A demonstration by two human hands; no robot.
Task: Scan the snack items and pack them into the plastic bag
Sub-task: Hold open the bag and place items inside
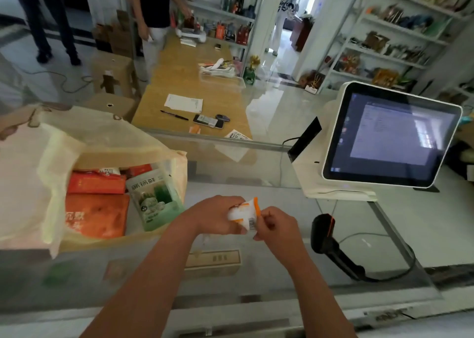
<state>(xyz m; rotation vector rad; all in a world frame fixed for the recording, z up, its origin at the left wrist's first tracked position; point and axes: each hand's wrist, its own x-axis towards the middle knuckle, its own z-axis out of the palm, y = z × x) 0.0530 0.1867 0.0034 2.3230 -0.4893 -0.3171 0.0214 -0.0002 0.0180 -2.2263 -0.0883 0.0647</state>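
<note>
A small white and orange snack packet [245,214] with a barcode on its lower side is held over the glass counter [256,273]. My left hand [218,215] grips it from the left and my right hand [275,226] pinches its right edge. To the left lies the translucent plastic bag [51,163] with its mouth open. Inside it are two orange-red packets [96,215] and a green packet [156,199] that leans at the opening. A black and orange barcode scanner [327,237] lies on the counter to the right of my hands.
A white checkout screen [389,135] stands at the right. Behind the counter is a wooden table [184,81] with paper, a pen and a phone. Two people stand at the back left. Stocked shelves line the back and right walls.
</note>
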